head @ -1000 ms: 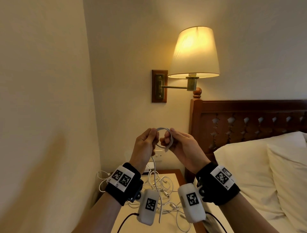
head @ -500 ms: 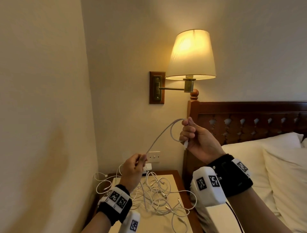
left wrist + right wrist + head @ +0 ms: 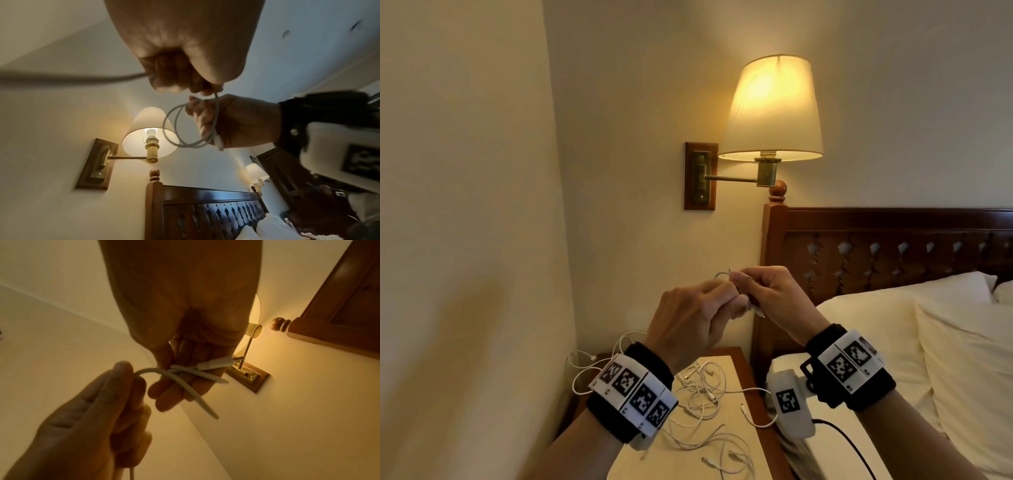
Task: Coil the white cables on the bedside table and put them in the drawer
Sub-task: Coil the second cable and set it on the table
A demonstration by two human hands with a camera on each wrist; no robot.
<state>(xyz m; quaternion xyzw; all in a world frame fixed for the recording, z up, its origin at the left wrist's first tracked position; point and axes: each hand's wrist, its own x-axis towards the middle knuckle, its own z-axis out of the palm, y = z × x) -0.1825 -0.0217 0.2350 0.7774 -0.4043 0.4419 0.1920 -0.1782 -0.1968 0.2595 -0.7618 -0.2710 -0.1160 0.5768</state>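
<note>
Both hands are raised in front of the wall, fingertips together, over the bedside table. My right hand pinches a small coil of white cable of about two loops, with the plug end sticking out past its fingers. My left hand grips the same cable right beside the coil, and the rest of it trails down out of sight below the fist. A loose tangle of several other white cables lies on the table top. No drawer is in view.
A lit wall lamp on a brass arm hangs just above and behind the hands. The dark wooden headboard and white pillows are on the right. A bare wall closes in the left side.
Half a second ago my left hand was low near the table with the cable stretched up to my right hand. It has risen to meet the right hand, bringing more cable to the coil.
</note>
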